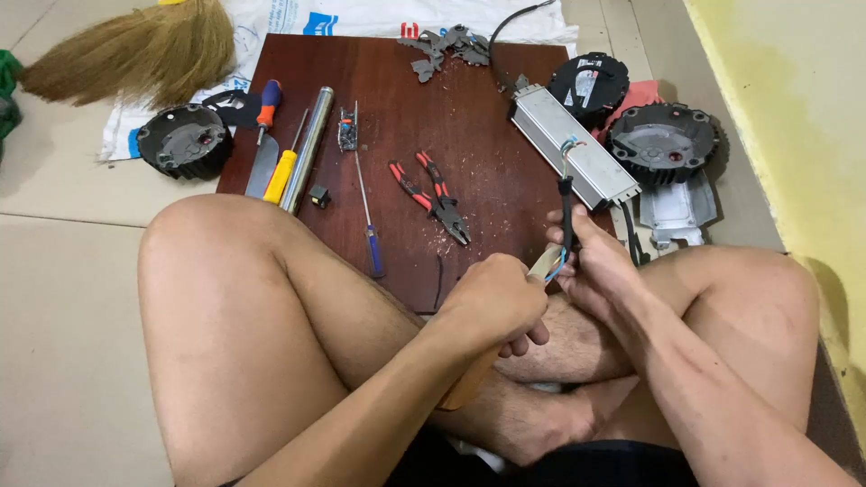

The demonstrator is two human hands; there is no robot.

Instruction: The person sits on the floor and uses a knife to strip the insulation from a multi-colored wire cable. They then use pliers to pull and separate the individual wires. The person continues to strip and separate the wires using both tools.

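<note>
A screwdriver (369,225) and pliers (435,196) lie on the brown board (469,117). My left hand (494,302) is clenched around what looks like a knife handle (474,383). Just beside it, my right hand (591,261) grips the black cable (566,203) upright, over my crossed legs.

Black cable (566,212), red-handled pliers (431,194)
</note>
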